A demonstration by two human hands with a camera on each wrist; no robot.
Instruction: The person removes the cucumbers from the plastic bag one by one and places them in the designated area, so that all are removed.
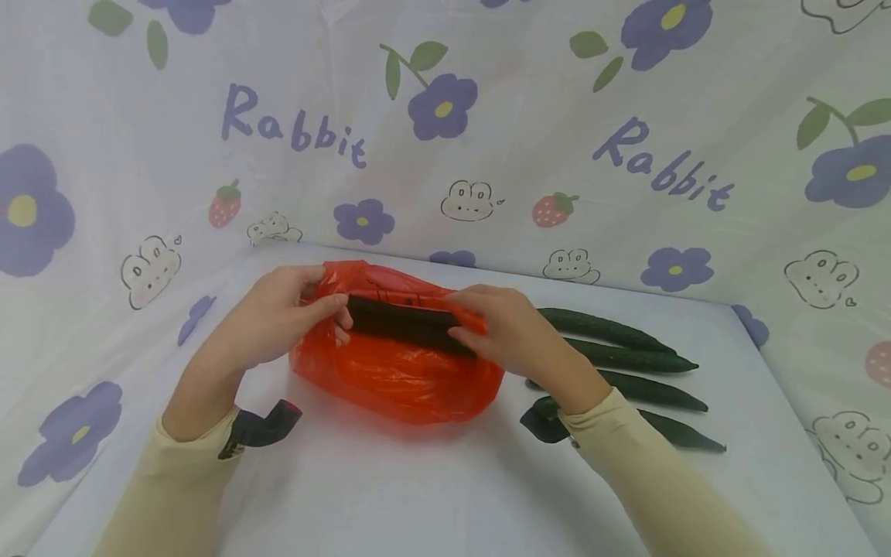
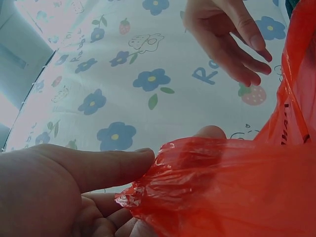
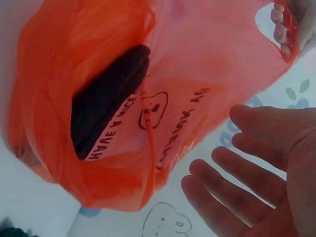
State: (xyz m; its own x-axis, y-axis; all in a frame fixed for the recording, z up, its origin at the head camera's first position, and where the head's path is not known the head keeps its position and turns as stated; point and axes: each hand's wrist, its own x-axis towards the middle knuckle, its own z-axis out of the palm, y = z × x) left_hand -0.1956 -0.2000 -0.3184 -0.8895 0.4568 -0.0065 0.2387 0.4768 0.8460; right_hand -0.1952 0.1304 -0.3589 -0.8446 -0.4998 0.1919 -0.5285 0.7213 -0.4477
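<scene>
A red plastic carrier bag (image 1: 397, 387) with printed lettering sits in front of me, its mouth gaping upward. My left hand (image 1: 288, 313) grips the gathered handle; in the left wrist view the thumb presses the crumpled film (image 2: 182, 173) against the fingers. Inside the mouth lies a long dark cucumber (image 1: 411, 325), also visible in the right wrist view as a dark rod (image 3: 111, 101) against the printed side. My right hand (image 1: 511, 325) hovers at the bag's right edge. Both wrist views show its fingers (image 3: 232, 185) spread and loosely bent, with nothing between them.
Several green cucumbers (image 1: 640, 360) lie side by side on the white table (image 1: 390, 503), right of the bag and partly behind my right forearm. A cloth backdrop (image 1: 522, 155) with flowers and rabbits rises behind. Dark wrist mounts (image 1: 264, 425) sit on both sleeves.
</scene>
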